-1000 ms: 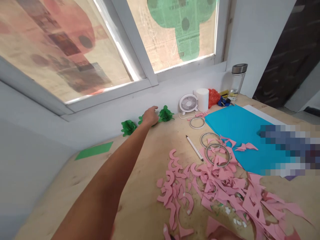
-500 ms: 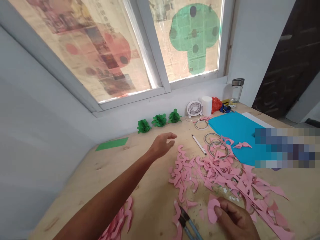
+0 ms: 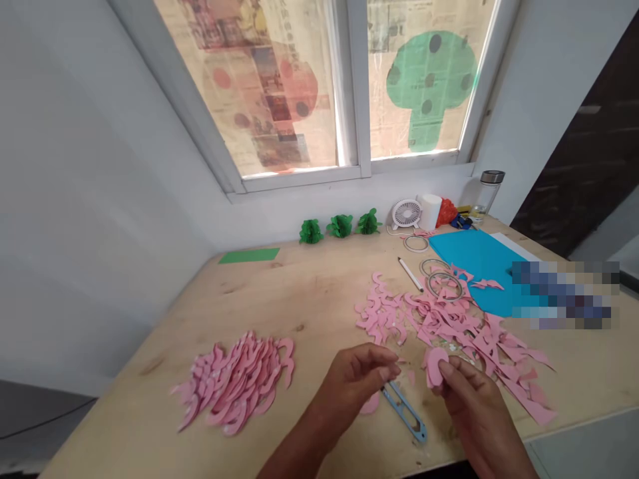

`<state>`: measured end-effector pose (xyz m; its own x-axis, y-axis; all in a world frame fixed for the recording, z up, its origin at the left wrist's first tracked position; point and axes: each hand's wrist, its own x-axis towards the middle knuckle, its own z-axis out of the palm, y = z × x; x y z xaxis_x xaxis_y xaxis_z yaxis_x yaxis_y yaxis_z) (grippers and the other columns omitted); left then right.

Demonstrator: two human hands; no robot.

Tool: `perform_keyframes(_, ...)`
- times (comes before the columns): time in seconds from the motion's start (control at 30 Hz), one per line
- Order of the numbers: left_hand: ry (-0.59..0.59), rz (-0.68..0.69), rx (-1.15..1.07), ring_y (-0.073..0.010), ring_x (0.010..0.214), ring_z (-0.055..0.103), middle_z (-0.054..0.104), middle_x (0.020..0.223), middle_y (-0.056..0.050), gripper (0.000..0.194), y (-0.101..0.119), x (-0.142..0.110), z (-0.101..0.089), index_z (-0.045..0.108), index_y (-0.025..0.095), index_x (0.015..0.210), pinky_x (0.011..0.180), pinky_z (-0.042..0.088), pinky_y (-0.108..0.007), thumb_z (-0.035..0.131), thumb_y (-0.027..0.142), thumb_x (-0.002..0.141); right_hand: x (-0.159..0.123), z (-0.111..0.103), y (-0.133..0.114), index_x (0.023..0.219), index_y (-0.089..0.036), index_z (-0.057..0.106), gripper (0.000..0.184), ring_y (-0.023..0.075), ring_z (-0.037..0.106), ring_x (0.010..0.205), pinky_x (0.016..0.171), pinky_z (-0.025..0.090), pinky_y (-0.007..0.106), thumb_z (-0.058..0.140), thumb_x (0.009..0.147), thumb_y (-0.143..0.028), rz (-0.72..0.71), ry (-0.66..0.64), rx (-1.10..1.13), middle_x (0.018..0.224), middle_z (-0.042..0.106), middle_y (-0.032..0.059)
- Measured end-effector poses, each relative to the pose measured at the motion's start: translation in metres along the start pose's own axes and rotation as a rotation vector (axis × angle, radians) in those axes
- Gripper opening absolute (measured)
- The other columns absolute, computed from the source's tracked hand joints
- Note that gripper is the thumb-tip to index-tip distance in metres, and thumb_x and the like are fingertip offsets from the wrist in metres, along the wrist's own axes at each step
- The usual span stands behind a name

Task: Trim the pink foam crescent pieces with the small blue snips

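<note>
My right hand [image 3: 479, 399] pinches a small rounded pink paper piece [image 3: 437, 367] between thumb and fingers, above the table's front. To its left, my left hand [image 3: 357, 382] hovers with thumb and fingertips drawn together; whether anything is between them I cannot make out. Under those fingertips lies a pair of light-blue thread snips [image 3: 407, 414], their blades hidden by the hand. A pink paper piece [image 3: 370, 404] shows partly beneath my left hand. On the left of the table is a heap of wavy pink paper pieces [image 3: 239, 382].
Pink paper scraps [image 3: 459, 332] spread beyond my hands, with tape rolls [image 3: 446, 287] and a white pen [image 3: 410, 274] beside them. Blue sheets [image 3: 479, 266] lie at right. Green paper shapes [image 3: 341, 227], a small fan [image 3: 407, 214] and a glass bottle [image 3: 486, 196] line the wall.
My left hand has come back from the middle of the table towards my right hand, its fingers closing. The view has shifted, showing the whole pink heap. My right hand still holds the pink paper.
</note>
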<state>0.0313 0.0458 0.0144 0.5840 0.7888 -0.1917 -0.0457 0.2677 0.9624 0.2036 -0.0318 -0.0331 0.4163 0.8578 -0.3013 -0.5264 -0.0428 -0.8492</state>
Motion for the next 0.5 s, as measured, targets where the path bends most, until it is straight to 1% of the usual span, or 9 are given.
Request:
perform_keyframes(0.1,0.106,-0.009,-0.091,-0.0143,0.071,0.061,0.071,0.075,-0.005,0.023,-0.015,-0.012,0.012,0.072,0.016,0.085,0.068,0.045,-0.024,0.072,0.034,0.07,-0.004,0.009,0.001,0.068,-0.018,0.068,0.019,0.0102,0.047,0.059,0.056,0.041,0.019,0.079,0.066,-0.033,-0.038,0.007,-0.03,0.062,0.056,-0.002)
perform_keyframes(0.17,0.177,0.009,-0.12,-0.0154,0.073,0.062,0.071,0.075,-0.004,0.02,-0.021,-0.017,0.019,0.073,0.017,0.083,0.071,0.046,-0.026,0.072,0.032,0.07,-0.006,0.013,0.001,0.068,-0.018,0.068,0.019,0.0104,0.048,0.059,0.056,0.041,0.02,0.079,0.065,-0.033,-0.064,0.0,-0.053,0.063,0.057,-0.0018)
perform_keyframes(0.23,0.221,0.028,-0.139,-0.017,0.076,0.062,0.071,0.076,-0.005,0.02,-0.026,-0.021,0.024,0.072,0.017,0.083,0.072,0.047,-0.027,0.072,0.031,0.07,-0.007,0.016,0.001,0.067,-0.017,0.068,0.02,0.0108,0.048,0.058,0.055,0.041,0.021,0.08,0.063,-0.032,-0.064,-0.005,-0.06,0.062,0.057,-0.0017)
perform_keyframes(0.33,0.231,0.045,-0.171,-0.0182,0.078,0.063,0.07,0.077,-0.005,0.019,-0.031,-0.023,0.029,0.072,0.017,0.084,0.071,0.048,-0.027,0.07,0.03,0.071,-0.009,0.018,0.001,0.065,-0.018,0.066,0.02,0.0108,0.048,0.057,0.055,0.041,0.021,0.08,0.064,-0.032,-0.064,-0.01,-0.072,0.06,0.056,-0.002)
perform_keyframes(0.5,0.238,0.056,-0.208,-0.0164,0.075,0.062,0.069,0.078,-0.004,0.017,-0.033,-0.021,0.033,0.071,0.016,0.087,0.066,0.049,-0.025,0.068,0.025,0.073,-0.011,0.022,0.004,0.064,-0.018,0.065,0.021,0.0114,0.049,0.056,0.055,0.042,0.022,0.077,0.065,-0.034,-0.086,-0.022,-0.138,0.059,0.057,-0.0011)
